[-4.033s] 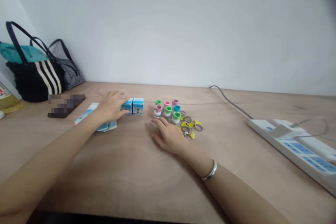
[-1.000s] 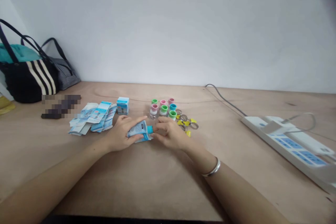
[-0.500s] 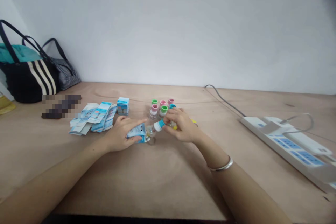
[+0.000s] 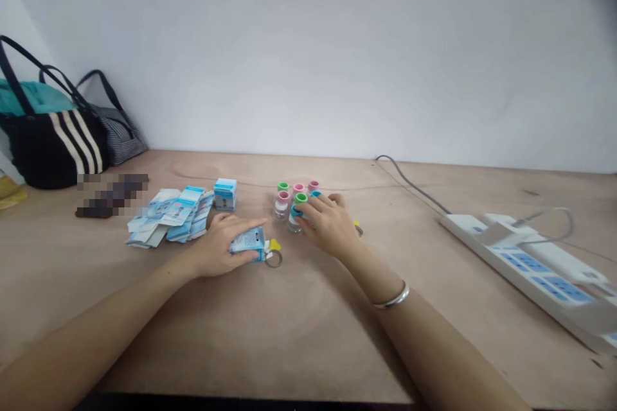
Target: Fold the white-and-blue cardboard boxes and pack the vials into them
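Observation:
My left hand [image 4: 216, 249] is closed around a small blue and white carton [image 4: 249, 241] lying on its side on the table. At the carton's right end lie a metal ring [image 4: 274, 259] and a small yellow piece [image 4: 274, 244]. My right hand [image 4: 332, 226] grips a small clear bottle [image 4: 294, 226] by its blue cap, upright at the front of a cluster. Behind it stand several similar bottles, among them one with a pink cap [image 4: 283, 197] and one with a green cap [image 4: 301, 198]. My fingers partly hide the cluster's right side.
Flattened blue and white cartons [image 4: 168, 215] lie piled at left, beside an upright carton [image 4: 225, 195]. Two bags [image 4: 58, 148] stand at the back left. Another yellow piece [image 4: 357, 225] lies right of my right hand. A white power strip [image 4: 525, 270] with cables occupies the right.
My right hand has brought the blue-capped bottle away from the carton's end to the cluster and turned it upright. The ring and yellow piece now show clearly. My left hand has barely moved.

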A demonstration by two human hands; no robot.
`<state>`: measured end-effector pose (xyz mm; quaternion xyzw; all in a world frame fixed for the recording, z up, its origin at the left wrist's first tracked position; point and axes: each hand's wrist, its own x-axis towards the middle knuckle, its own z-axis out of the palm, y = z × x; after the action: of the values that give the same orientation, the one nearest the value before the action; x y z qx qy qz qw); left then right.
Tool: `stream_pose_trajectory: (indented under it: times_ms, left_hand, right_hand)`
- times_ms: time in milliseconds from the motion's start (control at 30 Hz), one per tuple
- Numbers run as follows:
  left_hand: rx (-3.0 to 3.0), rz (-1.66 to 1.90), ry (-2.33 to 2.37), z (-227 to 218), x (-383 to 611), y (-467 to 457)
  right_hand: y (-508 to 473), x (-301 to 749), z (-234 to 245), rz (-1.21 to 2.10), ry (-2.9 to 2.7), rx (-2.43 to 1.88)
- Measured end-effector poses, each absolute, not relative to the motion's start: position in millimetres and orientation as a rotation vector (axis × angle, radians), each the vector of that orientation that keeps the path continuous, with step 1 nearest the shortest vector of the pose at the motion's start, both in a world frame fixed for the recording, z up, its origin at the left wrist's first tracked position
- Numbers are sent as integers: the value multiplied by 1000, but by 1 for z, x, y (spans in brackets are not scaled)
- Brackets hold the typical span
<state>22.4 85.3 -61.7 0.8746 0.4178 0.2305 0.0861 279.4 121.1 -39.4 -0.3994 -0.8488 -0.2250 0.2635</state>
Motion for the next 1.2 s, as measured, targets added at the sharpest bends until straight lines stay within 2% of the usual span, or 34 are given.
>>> stream_pose_trajectory:
  times_ms: [100,300,533,633,867,933,1067,1200]
  left_hand:
    - [2605,695,1240,-60,23,83]
    - [2604,745,1239,-61,22,83]
    - [2552,825,1363,-61,21,83]
    - [2478,789,1446,-60,21,81]
    - [2413,684,1403,-61,17,79]
    - [2421,717,1386,-61,18,80]
    - [2539,808,1326,-64,24,81]
    - [2771,901,1153,-72,31,81]
  right_hand:
    - [113,273,-38,-505,-2327,-1061]
    - [88,251,-42,157,-2781,-968]
    - [96,273,-36,384,-2838,-1134]
    - [106,290,-35,316,-2819,-1305]
    - [118,307,-38,-173,-2547,-1584]
    - [113,301,-34,-164,-2529,-1510]
    - [102,278,-24,97,-2408,-1103]
    - [96,260,-28,-64,-2319,-853]
